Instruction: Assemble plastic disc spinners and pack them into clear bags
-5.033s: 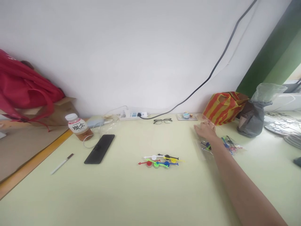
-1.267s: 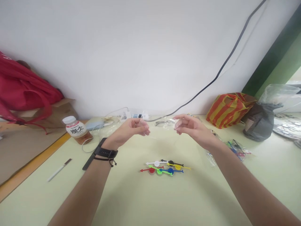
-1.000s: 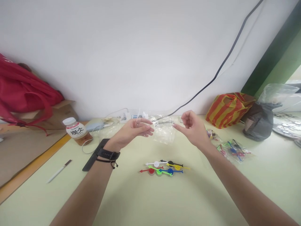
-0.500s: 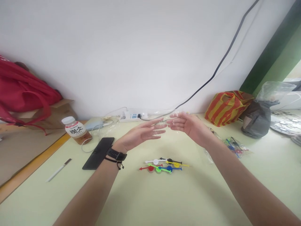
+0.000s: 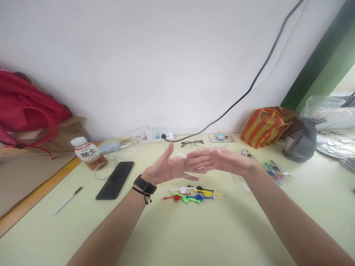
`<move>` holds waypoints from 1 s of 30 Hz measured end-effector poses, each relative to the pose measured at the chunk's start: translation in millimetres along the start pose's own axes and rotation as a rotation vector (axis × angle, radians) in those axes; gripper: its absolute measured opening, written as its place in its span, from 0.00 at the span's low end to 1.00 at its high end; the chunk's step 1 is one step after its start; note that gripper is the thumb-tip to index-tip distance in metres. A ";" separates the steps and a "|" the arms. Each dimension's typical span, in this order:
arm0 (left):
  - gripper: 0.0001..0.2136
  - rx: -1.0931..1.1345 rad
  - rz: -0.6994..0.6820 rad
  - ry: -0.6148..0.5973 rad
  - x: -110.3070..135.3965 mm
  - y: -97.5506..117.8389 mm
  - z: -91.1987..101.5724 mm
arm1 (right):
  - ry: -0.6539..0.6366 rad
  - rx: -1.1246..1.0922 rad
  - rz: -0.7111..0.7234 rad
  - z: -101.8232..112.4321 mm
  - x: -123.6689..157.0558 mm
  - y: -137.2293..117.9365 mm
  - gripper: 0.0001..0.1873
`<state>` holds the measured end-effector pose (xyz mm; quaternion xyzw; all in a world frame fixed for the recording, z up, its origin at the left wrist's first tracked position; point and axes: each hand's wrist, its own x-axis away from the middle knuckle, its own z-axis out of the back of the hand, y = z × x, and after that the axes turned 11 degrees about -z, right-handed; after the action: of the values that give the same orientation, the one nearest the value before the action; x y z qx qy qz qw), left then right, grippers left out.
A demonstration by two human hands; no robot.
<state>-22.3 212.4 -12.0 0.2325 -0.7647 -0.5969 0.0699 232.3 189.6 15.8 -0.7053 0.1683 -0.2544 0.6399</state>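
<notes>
My left hand (image 5: 168, 166) is stretched out with its thumb up, wearing a black watch (image 5: 145, 184) and a dark cord bracelet. My right hand (image 5: 222, 160) reaches in from the other side, fingers long and flat, overlapping the left fingers. A thin clear plastic bag (image 5: 179, 166) lies between and against the two palms; its edges are hard to make out. Below the hands, several coloured arrow spinners (image 5: 199, 198) rest grouped on the table, in white, black, yellow, red, green and blue. Neither hand touches them.
A black phone (image 5: 115, 181), a pen (image 5: 68, 200) and a drink bottle (image 5: 88, 153) are on the left. Eyeglasses (image 5: 192, 143) and a power strip (image 5: 156, 137) lie by the wall. Bagged spinners (image 5: 276, 173), a striped bag (image 5: 267, 127) and a grey bag (image 5: 301, 140) are at right.
Both hands have come lower and closer together, so the fingers overlap with the clear bag between them. My left thumb has lifted. The eyeglasses are uncovered; the spinners stay put.
</notes>
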 end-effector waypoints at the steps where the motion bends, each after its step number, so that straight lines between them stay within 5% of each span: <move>1: 0.50 -0.010 0.005 -0.029 0.2 -1.2 -0.6 | -0.022 0.030 -0.013 0.3 3.3 -1.3 0.38; 5: 0.51 -0.026 -0.029 -0.081 3.0 -1.3 -0.8 | -0.079 0.117 0.000 1.9 14.1 -5.8 0.42; 11: 0.44 -0.035 -0.026 0.058 3.9 0.6 3.8 | -0.162 0.188 0.076 -0.1 11.5 -7.7 0.44; 16: 0.47 0.029 -0.024 -0.004 4.5 -8.7 7.6 | -0.094 0.122 0.027 -8.8 5.5 -3.7 0.46; 20: 0.55 0.005 -0.018 0.010 4.3 -6.6 0.4 | -0.167 0.109 0.005 -12.9 2.5 -0.7 0.53; 24: 0.56 -0.051 -0.043 0.173 1.4 9.1 -0.4 | -0.109 0.057 0.016 -10.6 -0.3 -0.7 0.56; 30: 0.33 -0.529 -0.285 0.610 5.5 30.9 20.0 | 0.207 -0.215 -0.064 6.8 -13.3 8.6 0.54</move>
<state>-43.2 233.2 10.7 0.4759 -0.4895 -0.6802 0.2669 226.1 201.5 5.1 -0.7448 0.2371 -0.3266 0.5314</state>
